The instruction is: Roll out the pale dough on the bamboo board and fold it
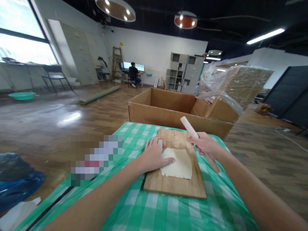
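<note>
Two hands work over a cutting board [175, 187] on the counter [154, 211]. Left hand [154, 155] lies flat, open, on the dough sheet's [179, 166] left edge. Right hand [204, 144] grips a rolling pin [189, 126] beyond the dough's far-right corner, pin angled away.

Flat pale dough sheet [179, 165] lay on board, left edge under left hand [154, 155]. White rolling pin [190, 127] tilted upward, gripped by right hand [204, 144].
</note>
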`<state>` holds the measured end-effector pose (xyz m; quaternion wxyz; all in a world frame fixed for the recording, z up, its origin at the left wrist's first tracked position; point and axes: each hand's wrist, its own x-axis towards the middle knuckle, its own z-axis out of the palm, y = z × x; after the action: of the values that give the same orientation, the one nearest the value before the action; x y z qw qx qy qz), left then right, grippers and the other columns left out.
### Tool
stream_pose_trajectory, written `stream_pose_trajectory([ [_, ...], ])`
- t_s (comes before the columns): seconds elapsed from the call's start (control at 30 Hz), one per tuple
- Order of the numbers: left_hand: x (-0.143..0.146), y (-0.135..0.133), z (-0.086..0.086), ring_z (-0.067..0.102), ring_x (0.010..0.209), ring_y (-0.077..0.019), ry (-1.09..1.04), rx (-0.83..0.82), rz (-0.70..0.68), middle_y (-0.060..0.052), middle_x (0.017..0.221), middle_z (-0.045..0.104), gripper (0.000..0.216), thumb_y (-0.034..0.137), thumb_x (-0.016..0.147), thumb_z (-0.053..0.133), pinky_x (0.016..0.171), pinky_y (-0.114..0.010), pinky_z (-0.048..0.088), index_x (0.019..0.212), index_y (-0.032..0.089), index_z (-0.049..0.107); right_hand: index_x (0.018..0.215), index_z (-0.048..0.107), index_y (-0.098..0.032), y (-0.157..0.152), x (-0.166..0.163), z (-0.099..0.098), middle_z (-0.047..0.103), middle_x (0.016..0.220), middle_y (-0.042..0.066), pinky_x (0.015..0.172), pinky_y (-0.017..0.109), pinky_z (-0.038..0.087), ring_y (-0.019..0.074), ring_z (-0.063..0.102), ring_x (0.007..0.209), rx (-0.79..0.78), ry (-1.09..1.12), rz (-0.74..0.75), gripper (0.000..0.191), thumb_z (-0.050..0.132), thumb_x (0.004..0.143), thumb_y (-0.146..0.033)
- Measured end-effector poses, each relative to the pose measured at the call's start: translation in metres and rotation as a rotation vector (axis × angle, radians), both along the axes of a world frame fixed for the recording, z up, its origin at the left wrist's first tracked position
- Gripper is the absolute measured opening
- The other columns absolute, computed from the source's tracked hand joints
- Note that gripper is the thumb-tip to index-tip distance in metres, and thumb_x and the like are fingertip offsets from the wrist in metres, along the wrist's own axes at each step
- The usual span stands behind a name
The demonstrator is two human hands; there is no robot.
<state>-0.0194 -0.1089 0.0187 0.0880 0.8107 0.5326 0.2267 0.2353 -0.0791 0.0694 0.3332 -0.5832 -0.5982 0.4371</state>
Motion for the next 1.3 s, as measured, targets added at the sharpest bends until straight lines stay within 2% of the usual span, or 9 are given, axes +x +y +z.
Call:
stream_pose_trajectory([
  [0.1,0.001,0.002,0.000,0.053,0.122,-0.0385,-0.016,-0.066,0.013,-0.015,0.121,0.060,0.061,0.072,0.070,0.074,0.102,-0.051,0.043,0.097,0.019,0.060,0.067,0.055,-0.022,-0.007,0.007,-0.002,0.051,0.044,-0.005,0.030,0.021,0.027,0.0098,0.042,0.033,-0.018,-0.127,0.026,0.028,0.080,0.075,-0.034],
  [0.23,0.000,0.006,0.001,0.056,0.117,-0.0358,-0.039,-0.121,0.017,-0.013,0.120,0.060,0.063,0.072,0.063,0.080,0.097,-0.045,0.046,0.094,0.020,0.063,0.068,0.056,-0.023,-0.003,0.008,-0.010,0.051,0.045,-0.006,0.031,0.021,0.030,0.0093,0.041,0.033,-0.008,-0.046,-0.017,0.027,0.078,0.078,-0.037],
  [0.43,0.001,0.004,0.003,0.060,0.109,-0.0320,-0.147,-0.121,0.019,-0.008,0.109,0.064,0.065,0.060,0.055,0.090,0.092,-0.042,0.048,0.099,0.021,0.062,0.071,0.062,-0.020,0.001,0.008,-0.030,0.052,0.045,-0.006,0.028,0.020,0.028,0.0082,0.041,0.031,-0.068,-0.104,0.127,0.026,0.082,0.075,-0.036],
  [0.53,0.003,0.002,0.003,0.063,0.101,-0.0299,-0.235,-0.206,0.013,-0.007,0.104,0.067,0.060,0.048,0.058,0.089,0.084,-0.040,0.051,0.102,0.021,0.059,0.077,0.066,-0.019,0.000,0.009,-0.036,0.051,0.044,-0.007,0.029,0.018,0.029,0.0077,0.041,0.032,-0.062,-0.067,0.185,0.021,0.079,0.077,-0.035],
  [0.7,0.006,0.004,0.004,0.069,0.090,-0.0235,-0.601,-0.355,-0.122,-0.005,0.100,0.072,0.052,0.032,0.074,0.076,0.077,-0.035,0.054,0.121,0.019,0.056,0.078,0.065,-0.019,-0.001,0.010,-0.033,0.053,0.048,-0.007,0.029,0.018,0.030,0.0079,0.042,0.034,-0.051,-0.085,0.232,0.022,0.082,0.072,-0.032],
  [0.83,0.004,0.008,0.011,0.070,0.094,-0.0267,-0.685,-0.354,-0.154,-0.006,0.100,0.076,0.030,0.040,0.082,0.071,0.077,-0.034,0.053,0.102,0.018,0.071,0.070,0.059,-0.020,-0.003,0.012,-0.030,0.054,0.049,-0.006,0.032,0.018,0.032,0.0072,0.043,0.037,-0.092,-0.014,0.285,0.030,0.086,0.068,-0.034],
  [0.97,0.002,0.013,0.012,0.070,0.087,-0.0258,-0.787,-0.287,-0.097,-0.006,0.094,0.076,0.037,0.051,0.082,0.073,0.071,-0.032,0.053,0.098,0.018,0.073,0.071,0.056,-0.021,-0.008,0.007,-0.023,0.049,0.046,-0.008,0.032,0.017,0.029,0.0066,0.040,0.035,-0.083,0.097,0.259,0.030,0.082,0.072,-0.036],
  [1.13,0.006,0.014,0.006,0.072,0.084,-0.0244,-1.014,-0.446,-0.137,-0.008,0.096,0.078,0.049,0.059,0.081,0.076,0.070,-0.031,0.054,0.104,0.016,0.072,0.077,0.056,-0.021,-0.013,0.000,-0.013,0.045,0.045,-0.009,0.032,0.018,0.026,0.0060,0.035,0.034,0.015,0.195,0.172,0.027,0.078,0.076,-0.037],
  [1.3,0.009,0.012,0.003,0.074,0.085,-0.0250,-1.163,-0.534,-0.173,-0.012,0.099,0.079,0.052,0.056,0.080,0.080,0.074,-0.031,0.055,0.107,0.012,0.075,0.083,0.061,-0.018,-0.013,-0.001,-0.011,0.045,0.045,-0.009,0.031,0.020,0.026,0.0067,0.035,0.034,0.071,0.227,0.154,0.029,0.079,0.076,-0.039],
])
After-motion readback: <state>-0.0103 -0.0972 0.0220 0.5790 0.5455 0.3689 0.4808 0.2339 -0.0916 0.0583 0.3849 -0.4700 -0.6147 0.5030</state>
